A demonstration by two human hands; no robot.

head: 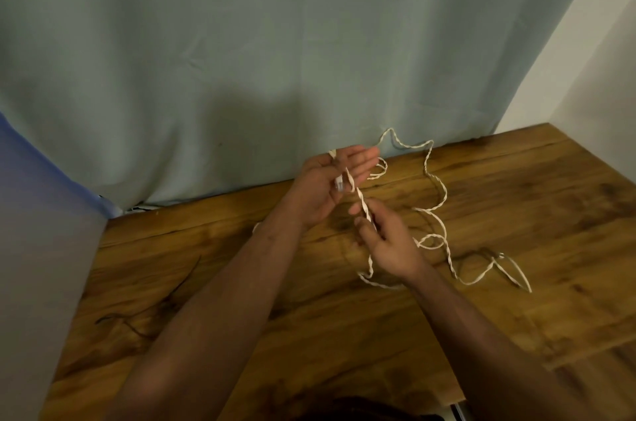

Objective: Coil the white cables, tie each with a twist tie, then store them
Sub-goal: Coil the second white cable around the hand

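Observation:
A long white twisted cable (437,186) sprawls in loose curves over the wooden table (241,283). My left hand (330,179) is raised palm up, fingers stretched out, with its thumb holding the cable's connector end against the palm; a turn of cable passes round the hand. My right hand (385,241) sits just below and to the right and pinches the cable between thumb and fingers, so a short taut length runs between the two hands. More cable trails away to the right and ends in a thin loop (512,272).
A pale green curtain (275,59) hangs along the back edge of the table. A white wall (592,69) stands at the right. Blue fabric (20,159) shows at the left. A dark object peeks in at the bottom edge.

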